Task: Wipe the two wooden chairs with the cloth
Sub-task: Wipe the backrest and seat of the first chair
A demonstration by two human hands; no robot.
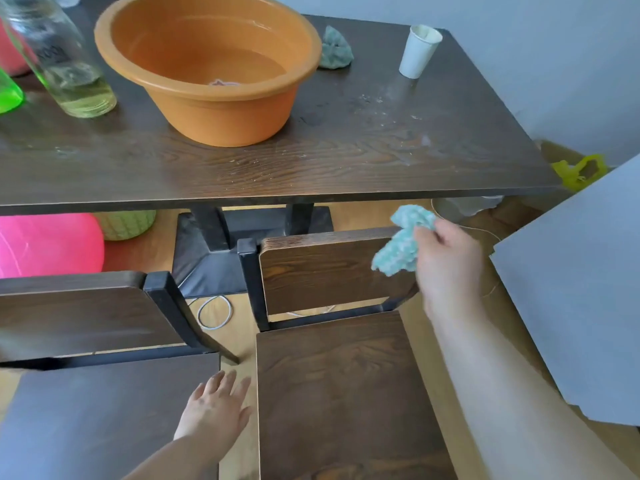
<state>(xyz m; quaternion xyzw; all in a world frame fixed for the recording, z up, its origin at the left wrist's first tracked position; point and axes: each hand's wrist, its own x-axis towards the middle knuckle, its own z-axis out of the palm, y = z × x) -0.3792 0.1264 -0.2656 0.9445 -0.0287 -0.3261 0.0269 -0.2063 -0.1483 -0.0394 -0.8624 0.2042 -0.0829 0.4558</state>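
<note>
Two wooden chairs: left chair (104,393) cut off at the frame's edge; left hand (216,408) spread flat between seats; right chair (346,393); right hand (448,261) pinching one teal cloth (403,242) at its backrest's right corner.

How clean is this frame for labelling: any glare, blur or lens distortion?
Head view: pale glare washes the left chair seat; the table edge bows from the wide lens; right hand and cloth look slightly soft, left hand too.
</note>
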